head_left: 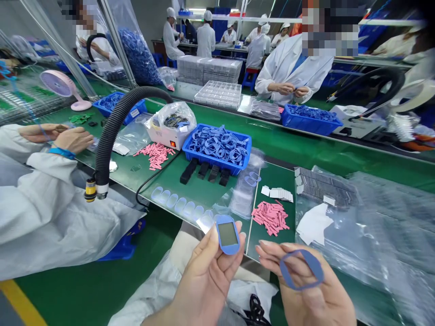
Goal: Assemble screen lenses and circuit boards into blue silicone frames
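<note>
Risk of a fumble over the near edge of the green worktop [272, 179]: blue-framed display unit [227, 234] and blue silicone band [314, 265] both held up in the air, smooth rubbery surfaces and a light fingertip hold the likely cause of a slip, a thumb on the grey screen the likely cause of a smudge. Far left, co-worker's hands [56, 138] above the worktop, white sleeve [44, 213] draped past its edge, black gooseneck hose [108, 131] arching just beside them. Toward the middle, blue crate [238, 163] heaped with blue silicone frames [217, 145], short black blocks [204, 171] lined up against its front. Nearest the camera, left hand [204, 276] closed on the display unit, thumb and fingers pinching its sides, screen turned up. To its right, not touching it, right hand [299, 280] half open, band hooked on the fingertips, fingers showing through the loop. Pink paper strips [270, 217] on the worktop beyond the gap between the hands; plastic sheeting [374, 217] along the right edge.
</note>
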`<state>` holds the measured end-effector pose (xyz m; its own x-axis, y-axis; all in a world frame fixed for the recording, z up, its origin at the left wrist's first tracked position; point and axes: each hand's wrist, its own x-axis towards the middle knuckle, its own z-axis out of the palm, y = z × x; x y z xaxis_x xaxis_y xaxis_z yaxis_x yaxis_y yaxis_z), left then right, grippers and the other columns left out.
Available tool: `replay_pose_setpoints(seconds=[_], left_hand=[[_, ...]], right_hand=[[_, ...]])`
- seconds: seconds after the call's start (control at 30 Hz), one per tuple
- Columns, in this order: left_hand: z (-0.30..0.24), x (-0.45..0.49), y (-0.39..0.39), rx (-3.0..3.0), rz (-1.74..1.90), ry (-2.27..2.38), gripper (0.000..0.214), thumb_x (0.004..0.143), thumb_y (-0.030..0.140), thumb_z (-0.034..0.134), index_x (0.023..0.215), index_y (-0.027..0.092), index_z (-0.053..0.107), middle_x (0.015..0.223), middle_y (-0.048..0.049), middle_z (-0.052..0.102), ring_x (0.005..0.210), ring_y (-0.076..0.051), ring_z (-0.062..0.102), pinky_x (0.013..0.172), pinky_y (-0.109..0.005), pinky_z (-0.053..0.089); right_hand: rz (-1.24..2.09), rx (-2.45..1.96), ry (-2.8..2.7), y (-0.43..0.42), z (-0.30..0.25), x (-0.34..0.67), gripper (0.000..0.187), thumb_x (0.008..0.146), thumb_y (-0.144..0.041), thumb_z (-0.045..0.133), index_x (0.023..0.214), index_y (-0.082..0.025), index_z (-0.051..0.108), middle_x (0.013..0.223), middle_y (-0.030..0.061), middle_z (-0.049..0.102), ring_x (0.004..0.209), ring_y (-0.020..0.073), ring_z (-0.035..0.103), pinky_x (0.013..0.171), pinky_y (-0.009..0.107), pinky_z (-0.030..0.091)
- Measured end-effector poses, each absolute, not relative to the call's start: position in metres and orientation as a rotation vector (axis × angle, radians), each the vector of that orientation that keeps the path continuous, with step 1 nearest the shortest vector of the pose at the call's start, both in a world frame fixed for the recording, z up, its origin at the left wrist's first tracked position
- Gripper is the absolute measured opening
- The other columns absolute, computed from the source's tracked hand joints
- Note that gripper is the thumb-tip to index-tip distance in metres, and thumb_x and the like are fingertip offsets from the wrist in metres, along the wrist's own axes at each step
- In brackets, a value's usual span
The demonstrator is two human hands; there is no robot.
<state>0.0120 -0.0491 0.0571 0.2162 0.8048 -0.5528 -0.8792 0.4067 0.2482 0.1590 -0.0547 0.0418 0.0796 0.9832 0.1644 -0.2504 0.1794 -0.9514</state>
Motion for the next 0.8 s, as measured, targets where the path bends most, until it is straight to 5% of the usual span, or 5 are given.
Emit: replay_pose_setpoints(seconds=[0.13,0.3,0.47,0.8], left_hand=[[0.058,0.013,-0.049,0.166,1.33,0.847,0.028,0.072,0.04,0.074,0.094,0.024,0.076,0.1,-0.0033,0.077,0.099,-0.019,0.069,0.094,-0.026,0.05],[0.047,0.013,-0.052,0.44,1.384,0.986,0.028,0.075,0.046,0.069,0.094,0.026,0.077,0.107,-0.0064,0.075,0.106,-0.025,0.065,0.094,-0.033,0.051],[0.037,0.014,-0.054,0.722,1.494,0.984,0.02,0.077,0.042,0.068,0.092,0.032,0.076,0.105,-0.0052,0.075,0.118,-0.026,0.057,0.101,-0.039,0.047],[0.033,0.012,-0.053,1.017,1.593,1.106,0.019,0.081,0.043,0.063,0.097,0.04,0.073,0.102,-0.0019,0.076,0.105,-0.023,0.066,0.11,-0.047,0.035]], right_hand=[[0.816,-1.159,-1.317,-0.056,0.042,0.147,0.031,0.08,-0.03,0.07,0.11,-0.027,0.066,0.098,0.0026,0.074,0.081,0.0222,0.072,0.071,0.026,0.062],[0.388,-1.219,-1.674,-0.051,0.045,0.132,0.039,0.082,-0.028,0.068,0.121,-0.032,0.061,0.096,-0.002,0.074,0.065,0.0177,0.072,0.061,0.021,0.061],[0.307,-1.216,-1.627,-0.052,0.047,0.119,0.044,0.087,-0.027,0.063,0.129,-0.037,0.052,0.103,-0.0044,0.071,0.074,0.0176,0.073,0.064,0.022,0.061],[0.401,-1.226,-1.583,-0.054,0.048,0.118,0.042,0.087,-0.031,0.062,0.127,-0.041,0.053,0.108,-0.0064,0.069,0.085,0.0178,0.071,0.072,0.022,0.061]])
